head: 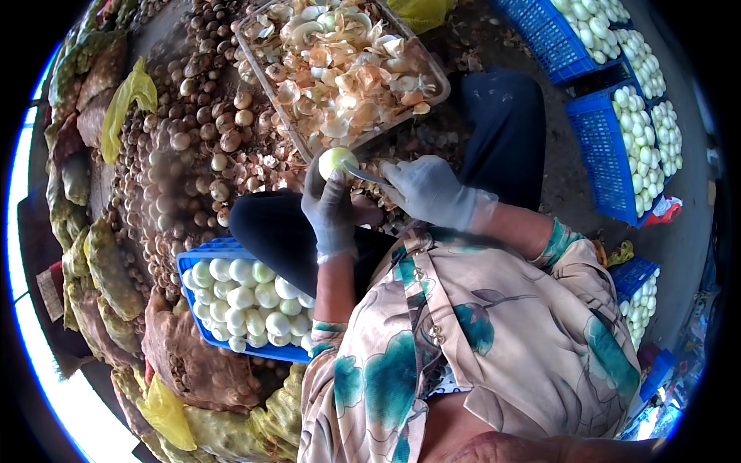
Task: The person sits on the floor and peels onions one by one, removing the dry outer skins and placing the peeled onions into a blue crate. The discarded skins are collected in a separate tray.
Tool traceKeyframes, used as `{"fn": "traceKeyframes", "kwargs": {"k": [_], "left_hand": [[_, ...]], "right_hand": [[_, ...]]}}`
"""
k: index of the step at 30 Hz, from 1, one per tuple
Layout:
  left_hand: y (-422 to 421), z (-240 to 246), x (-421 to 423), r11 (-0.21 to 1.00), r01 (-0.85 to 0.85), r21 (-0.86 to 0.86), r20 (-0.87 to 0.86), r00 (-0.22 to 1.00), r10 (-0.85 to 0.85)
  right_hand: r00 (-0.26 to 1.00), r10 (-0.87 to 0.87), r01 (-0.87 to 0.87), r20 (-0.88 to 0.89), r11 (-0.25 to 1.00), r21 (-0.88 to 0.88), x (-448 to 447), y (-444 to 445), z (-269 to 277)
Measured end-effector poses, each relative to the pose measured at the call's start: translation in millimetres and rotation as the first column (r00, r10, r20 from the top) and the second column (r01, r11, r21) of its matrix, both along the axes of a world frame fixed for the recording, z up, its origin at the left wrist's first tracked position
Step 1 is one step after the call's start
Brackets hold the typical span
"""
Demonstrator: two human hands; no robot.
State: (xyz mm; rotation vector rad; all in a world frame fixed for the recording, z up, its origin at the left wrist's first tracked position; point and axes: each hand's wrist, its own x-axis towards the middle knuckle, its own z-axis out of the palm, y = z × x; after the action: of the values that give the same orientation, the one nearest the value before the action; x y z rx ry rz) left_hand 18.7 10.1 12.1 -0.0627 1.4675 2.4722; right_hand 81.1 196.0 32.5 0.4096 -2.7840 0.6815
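Observation:
My left hand (331, 211), in a thin pale glove, grips a peeled onion (337, 162) with its pale green-white surface facing up. In my gloved right hand (431, 193) is a knife (366, 175); its blade reaches left to the onion's side. Most of the knife's handle is hidden by my fingers. Just beyond both hands stands a clear plastic tub (298, 139), heaped with loose onion skins (347, 72). A blue plastic crate (217, 342) full of peeled onions (243, 298) sits beside my left forearm.
Unpeeled onions (200, 124) spread over the floor at the left, with scattered skins near my knees. Stuffed mesh sacks (194, 356) line the left and lower left. A yellow plastic bag (132, 107) lies there. Blue crates (596, 153) of peeled onions stand at the right.

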Motion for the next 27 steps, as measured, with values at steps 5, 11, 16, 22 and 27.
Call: {"fn": "traceKeyframes", "kwargs": {"k": [5,11,16,22,27], "left_hand": [[4.5,-9.2,-0.4,1.000,-0.012,0.016,0.008,1.000,0.011],[9.3,-7.2,0.8,1.000,-0.012,0.023,0.042,0.999,0.011],[11.2,-2.2,2.1,0.999,0.030,0.020,0.014,0.999,-0.030],[8.0,-2.4,-0.7,0.999,0.051,0.019,0.031,0.998,-0.052],[12.6,5.4,3.4,0.975,0.079,-0.206,-0.060,0.994,-0.093]], "right_hand": [[0.997,-0.073,0.076,-0.026,0.980,0.185,-1.6,-2.3,-6.6],[0.970,-0.169,0.187,0.173,0.978,-0.092,-9.4,-6.2,-14.1],[0.604,0.234,0.508,0.762,0.623,-0.594,-26.4,12.2,8.7],[0.592,0.197,0.663,0.781,0.432,-0.612,-25.4,21.5,18.1],[0.978,-0.044,0.179,0.203,0.672,-0.718,-32.7,1.5,-12.8]]}}
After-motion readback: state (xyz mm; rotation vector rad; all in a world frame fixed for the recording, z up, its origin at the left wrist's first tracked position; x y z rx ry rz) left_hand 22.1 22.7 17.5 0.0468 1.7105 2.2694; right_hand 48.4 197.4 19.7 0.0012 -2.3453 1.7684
